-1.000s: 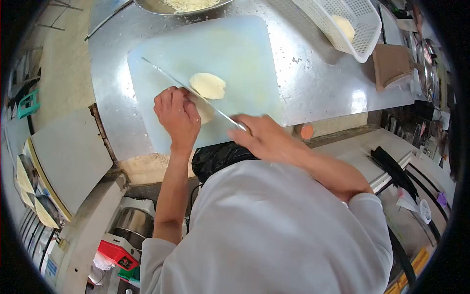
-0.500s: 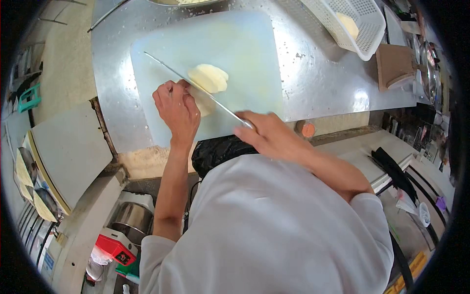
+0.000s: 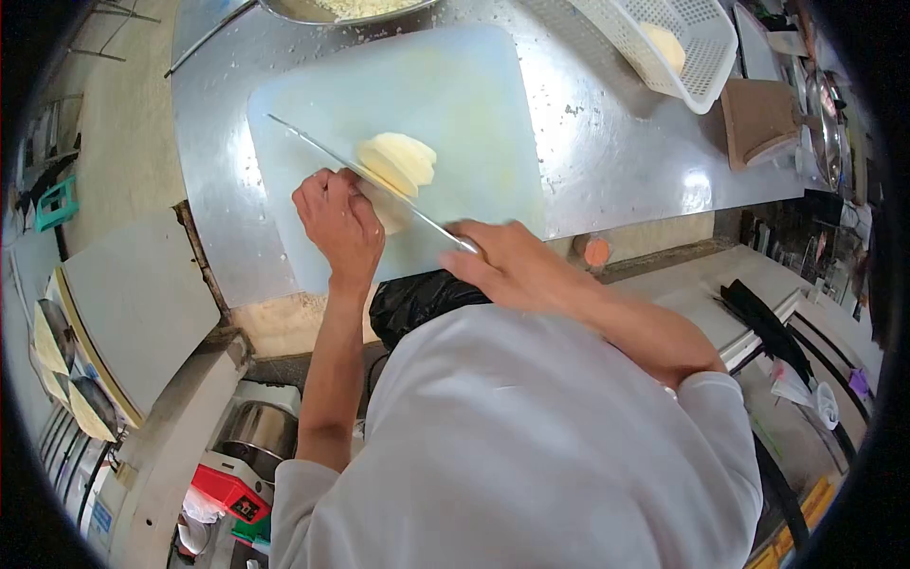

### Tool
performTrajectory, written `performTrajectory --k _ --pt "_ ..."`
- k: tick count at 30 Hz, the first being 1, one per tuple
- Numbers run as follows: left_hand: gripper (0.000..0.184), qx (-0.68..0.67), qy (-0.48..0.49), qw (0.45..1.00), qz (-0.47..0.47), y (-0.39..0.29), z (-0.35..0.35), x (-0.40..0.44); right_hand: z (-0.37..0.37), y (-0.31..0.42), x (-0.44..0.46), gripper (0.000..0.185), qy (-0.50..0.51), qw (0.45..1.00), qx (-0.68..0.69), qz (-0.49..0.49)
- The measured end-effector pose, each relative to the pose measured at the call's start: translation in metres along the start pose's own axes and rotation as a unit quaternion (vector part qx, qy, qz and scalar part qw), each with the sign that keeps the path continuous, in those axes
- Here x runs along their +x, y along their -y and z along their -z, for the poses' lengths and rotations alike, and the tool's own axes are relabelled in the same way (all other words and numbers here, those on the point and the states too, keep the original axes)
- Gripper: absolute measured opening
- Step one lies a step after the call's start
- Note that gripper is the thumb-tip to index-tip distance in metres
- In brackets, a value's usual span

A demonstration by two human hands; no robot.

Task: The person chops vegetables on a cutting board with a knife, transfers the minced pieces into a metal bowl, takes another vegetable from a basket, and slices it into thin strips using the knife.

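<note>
My right hand [image 3: 507,261] is closed round the handle of a long kitchen knife [image 3: 417,210], whose blade runs diagonally up to the left. Below the blade, my left hand [image 3: 341,223] has its fingers curled against a pale yellow piece of peeled potato [image 3: 392,216], partly hidden by hand and knife. Just across the blade, several potato slices [image 3: 402,156] lean over one another. All of this lies on a translucent white cutting board [image 3: 464,104].
A metal bowl [image 3: 280,11] with finely cut pale pieces stands at the far edge. At upper right, a white perforated basket [image 3: 703,57] holds another pale piece [image 3: 664,45]. Beneath the board is a wet steel table [image 3: 626,161], with a brown box-like object [image 3: 758,119] on its right.
The knife lies slightly lower in view, still against the potato, and another slice seems to lean beside the blade. The whole scene has shifted a little as my head moved.
</note>
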State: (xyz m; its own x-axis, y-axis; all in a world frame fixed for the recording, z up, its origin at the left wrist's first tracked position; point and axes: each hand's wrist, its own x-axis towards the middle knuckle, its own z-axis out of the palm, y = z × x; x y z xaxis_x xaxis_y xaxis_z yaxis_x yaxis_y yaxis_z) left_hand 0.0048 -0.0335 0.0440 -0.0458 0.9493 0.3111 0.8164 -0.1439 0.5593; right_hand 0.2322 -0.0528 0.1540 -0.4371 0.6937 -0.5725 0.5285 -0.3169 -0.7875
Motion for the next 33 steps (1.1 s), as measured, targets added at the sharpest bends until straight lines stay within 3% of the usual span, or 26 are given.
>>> performTrajectory --k 2,5,6,9,15,18,21,24,29,33 --pt "0.022 -0.009 -0.004 1.000 0.002 0.000 -0.001 -0.001 0.012 0.016 -0.030 0.051 0.022 0.999 0.021 -0.043" --pt "0.021 -0.009 -0.013 1.000 -0.002 0.002 -0.002 -0.001 0.002 -0.003 -0.008 0.045 0.002 1.000 0.023 0.002" --pt "0.021 -0.006 -0.018 1.000 -0.002 0.002 -0.002 -0.002 -0.014 -0.018 0.013 0.045 -0.033 0.998 -0.024 0.056" --pt "0.021 -0.008 -0.017 1.000 -0.012 0.003 -0.001 0.000 -0.025 -0.024 0.050 0.052 -0.012 0.998 -0.051 0.025" --pt "0.022 -0.025 -0.027 0.999 -0.006 0.003 -0.001 -0.001 0.001 0.013 -0.030 0.043 -0.007 1.000 0.008 -0.019" --pt "0.024 -0.029 -0.018 0.999 0.004 0.003 -0.001 -0.002 0.000 0.007 -0.025 0.043 -0.002 0.999 0.028 -0.031" --pt "0.024 -0.024 -0.028 0.999 -0.003 0.004 -0.002 -0.003 -0.024 -0.024 0.037 0.045 -0.030 0.998 -0.026 0.039" --pt "0.024 -0.029 -0.022 0.999 -0.001 0.006 -0.002 -0.003 -0.014 -0.005 0.042 0.049 0.029 0.998 -0.021 -0.044" --pt "0.024 -0.030 -0.024 0.999 0.012 0.002 -0.002 -0.004 -0.003 0.010 -0.025 0.043 -0.005 0.999 0.017 -0.031" --pt "0.023 -0.039 -0.041 0.998 0.003 0.006 -0.004 -0.004 -0.023 -0.021 0.025 0.043 -0.025 0.999 -0.010 0.035"
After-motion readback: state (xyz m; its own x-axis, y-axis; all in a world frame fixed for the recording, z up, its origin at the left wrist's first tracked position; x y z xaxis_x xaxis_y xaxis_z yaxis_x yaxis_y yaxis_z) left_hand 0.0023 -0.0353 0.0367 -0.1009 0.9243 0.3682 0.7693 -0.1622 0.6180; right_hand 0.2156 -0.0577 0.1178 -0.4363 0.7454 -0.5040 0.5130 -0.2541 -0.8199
